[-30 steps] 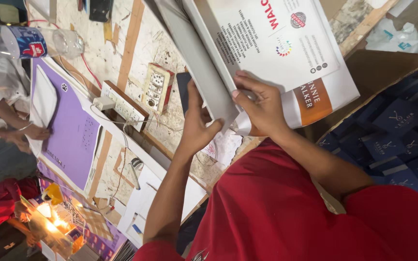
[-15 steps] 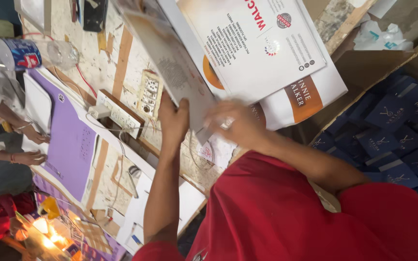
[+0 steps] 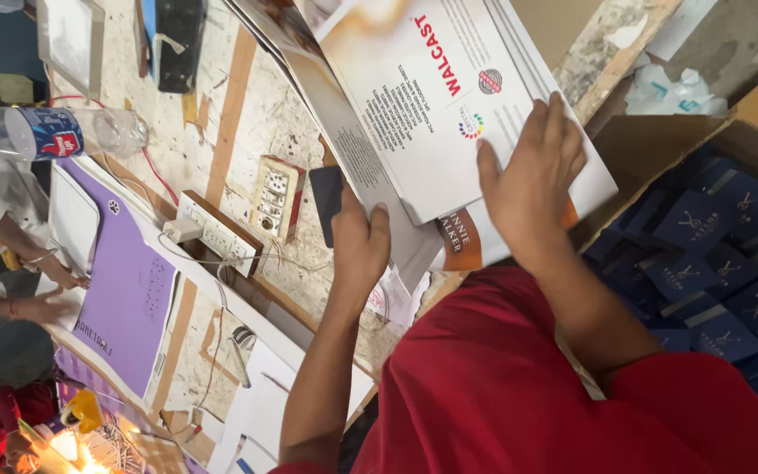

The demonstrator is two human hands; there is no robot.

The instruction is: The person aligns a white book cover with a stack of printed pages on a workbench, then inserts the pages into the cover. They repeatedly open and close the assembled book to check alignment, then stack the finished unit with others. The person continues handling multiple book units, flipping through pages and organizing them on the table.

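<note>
We observe, nearest the camera, a red sleeve (image 3: 519,395) filling the lower frame. Above it our left hand (image 3: 357,250) grasps the lower edge of a stack of flat printed cartons (image 3: 414,105), thumb over the front and fingers behind, hidden. Our right hand (image 3: 528,180) lies flat on the top white sheet of that stack, fingers spread and not clenched. The stack is tilted, raised over the worktable (image 3: 265,123), and runs out of frame at the top.

The worktable is a pale, flecked board with wooden strips. Left of the stack sit a switchboard (image 3: 275,198) and a white extension socket (image 3: 218,233); further left lie a purple folder (image 3: 125,298) and a plastic bottle (image 3: 54,132) on its side. Right of the stack an open cardboard box (image 3: 660,158) holds dark blue packets (image 3: 712,254).

At the left edge another person's hands (image 3: 37,290) are partly cut off. A bright glare at lower left cannot be made out.
</note>
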